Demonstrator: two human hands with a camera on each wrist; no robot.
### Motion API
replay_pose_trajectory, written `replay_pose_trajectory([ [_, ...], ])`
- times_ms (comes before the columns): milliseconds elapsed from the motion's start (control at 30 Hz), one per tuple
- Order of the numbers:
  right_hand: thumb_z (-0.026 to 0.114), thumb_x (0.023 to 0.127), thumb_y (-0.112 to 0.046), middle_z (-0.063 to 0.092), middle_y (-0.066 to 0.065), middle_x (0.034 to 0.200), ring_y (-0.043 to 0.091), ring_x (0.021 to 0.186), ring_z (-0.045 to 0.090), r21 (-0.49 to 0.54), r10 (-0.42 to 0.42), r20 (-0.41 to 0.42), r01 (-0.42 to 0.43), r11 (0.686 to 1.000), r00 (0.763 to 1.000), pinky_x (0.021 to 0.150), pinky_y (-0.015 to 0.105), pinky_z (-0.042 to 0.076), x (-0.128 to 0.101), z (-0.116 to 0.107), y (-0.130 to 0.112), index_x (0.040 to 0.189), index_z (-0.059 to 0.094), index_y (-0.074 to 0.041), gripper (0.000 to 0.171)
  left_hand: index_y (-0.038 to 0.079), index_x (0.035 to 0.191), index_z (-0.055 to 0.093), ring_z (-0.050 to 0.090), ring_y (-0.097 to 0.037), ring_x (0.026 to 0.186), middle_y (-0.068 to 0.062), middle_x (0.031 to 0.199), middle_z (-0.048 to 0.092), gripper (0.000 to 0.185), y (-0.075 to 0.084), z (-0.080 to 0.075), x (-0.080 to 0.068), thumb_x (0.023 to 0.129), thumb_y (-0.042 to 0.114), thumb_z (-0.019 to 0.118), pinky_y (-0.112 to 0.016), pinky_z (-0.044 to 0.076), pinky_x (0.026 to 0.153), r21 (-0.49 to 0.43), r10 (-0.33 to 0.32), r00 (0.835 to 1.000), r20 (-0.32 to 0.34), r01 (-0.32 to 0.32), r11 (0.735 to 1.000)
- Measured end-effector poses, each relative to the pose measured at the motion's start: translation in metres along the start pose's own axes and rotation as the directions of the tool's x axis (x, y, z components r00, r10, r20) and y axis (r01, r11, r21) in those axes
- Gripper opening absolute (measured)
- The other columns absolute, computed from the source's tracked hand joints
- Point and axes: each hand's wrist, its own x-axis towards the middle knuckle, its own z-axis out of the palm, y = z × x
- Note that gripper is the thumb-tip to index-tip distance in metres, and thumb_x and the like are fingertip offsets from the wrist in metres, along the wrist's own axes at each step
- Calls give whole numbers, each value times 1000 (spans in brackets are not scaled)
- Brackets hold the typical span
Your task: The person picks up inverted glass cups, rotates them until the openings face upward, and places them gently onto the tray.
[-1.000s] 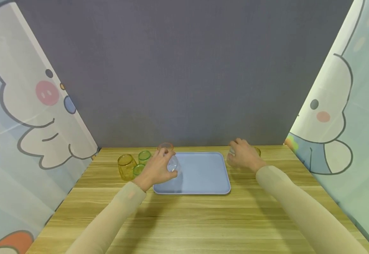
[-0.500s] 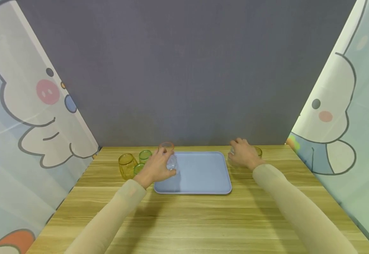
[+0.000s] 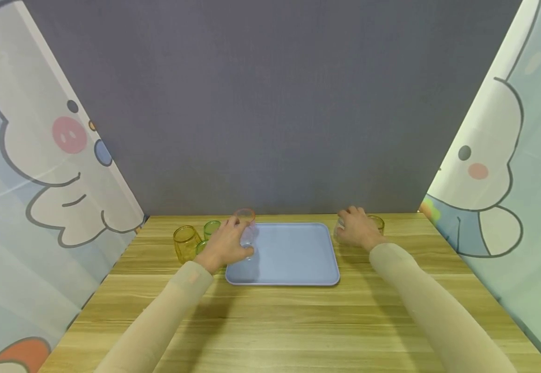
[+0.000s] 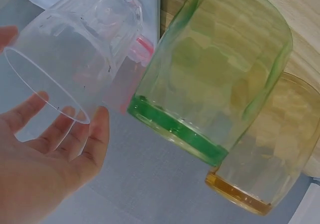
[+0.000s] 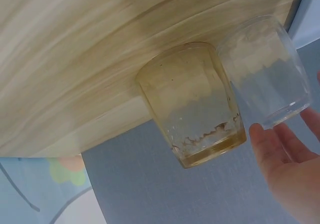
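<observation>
A clear cup [image 3: 248, 239] is being held by the left hand [image 3: 223, 244] at the left edge of the blue tray [image 3: 293, 259], fingers curled round it; nothing is seen inside it. Just left, two green cups [image 3: 211, 228] and a yellow cup [image 3: 185, 243] are standing on the table [image 3: 270, 316]. Farther right, a clear glass [image 5: 265, 69] is being touched by the right hand [image 3: 356, 228], fingers loosely bent, beside an amber glass [image 5: 192, 109]. No writing is being shown.
</observation>
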Motion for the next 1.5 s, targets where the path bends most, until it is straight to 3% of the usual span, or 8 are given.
replay_pose_trajectory([
  [333,57,92,-17,53,28,132,46,118,47,3,14,-1,-14,1000,1000,81,64,52,1,2,1,139,55,4,52,10,148,51,50,-38,122,-18,139,50,72,-3,-3,5,85,39,69,-59,50,93,17,-25,999,34,25,1000],
  [933,62,88,-12,53,26,137,46,115,51,13,-10,46,9,1000,999,88,62,50,-1,-3,-4,140,56,1,54,11,146,53,45,-42,131,-18,142,48,69,-9,0,16,84,39,67,-66,44,99,25,-34,999,42,33,999],
  [1500,67,85,-13,55,26,137,49,116,52,15,-30,86,29,999,996,92,61,49,0,-9,-3,135,61,1,52,10,152,47,42,-41,135,-17,149,45,73,-5,-1,20,87,40,64,-64,37,107,39,-44,993,109,40,998],
])
